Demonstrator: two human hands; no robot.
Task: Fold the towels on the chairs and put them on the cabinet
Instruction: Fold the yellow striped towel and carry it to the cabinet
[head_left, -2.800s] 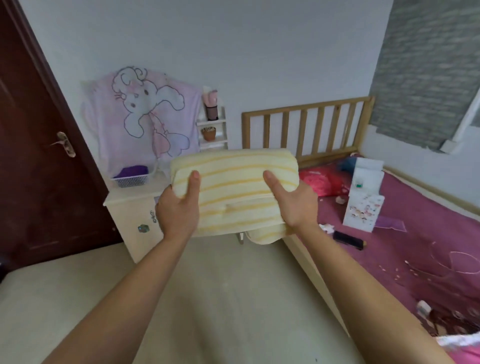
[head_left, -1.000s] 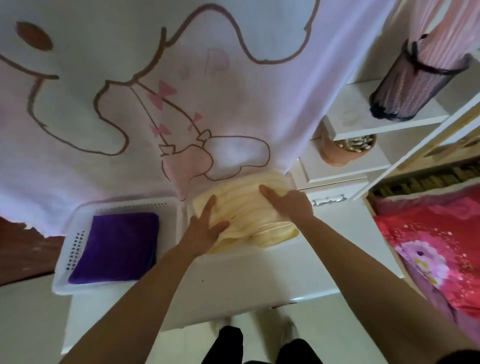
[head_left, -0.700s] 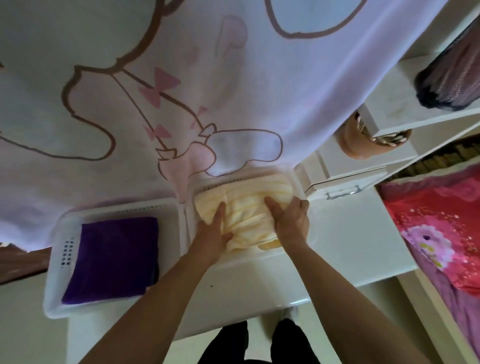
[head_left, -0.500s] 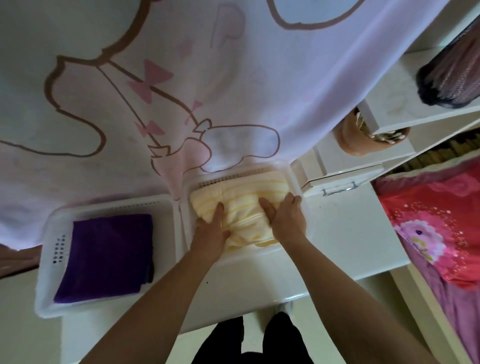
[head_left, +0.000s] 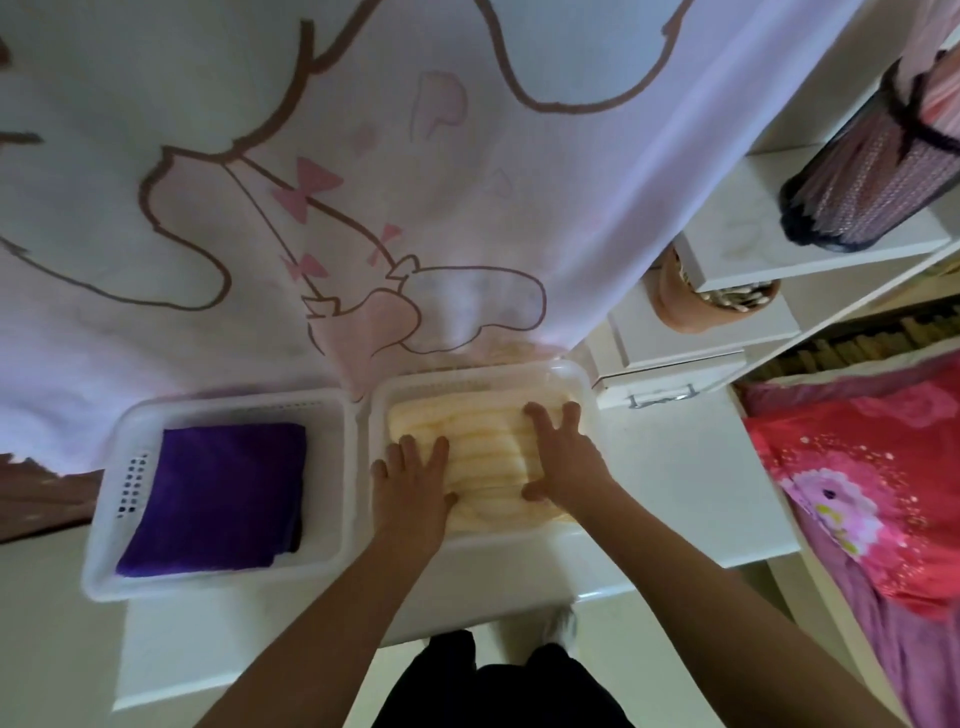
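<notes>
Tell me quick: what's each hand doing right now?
Left hand: open, flat on the yellow towel.
Right hand: open, fingers spread, pressing the same towel.

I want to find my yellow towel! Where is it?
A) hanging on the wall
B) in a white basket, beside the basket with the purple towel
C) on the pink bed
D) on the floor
B: the yellow towel lies in the white basket, pressed flat by the left hand and right hand, beside the other basket holding the purple towel.

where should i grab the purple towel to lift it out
Probably take the purple towel from above at its right edge, fingers under the whole fold: it lies flat in its basket, with bare floor showing there.
</notes>
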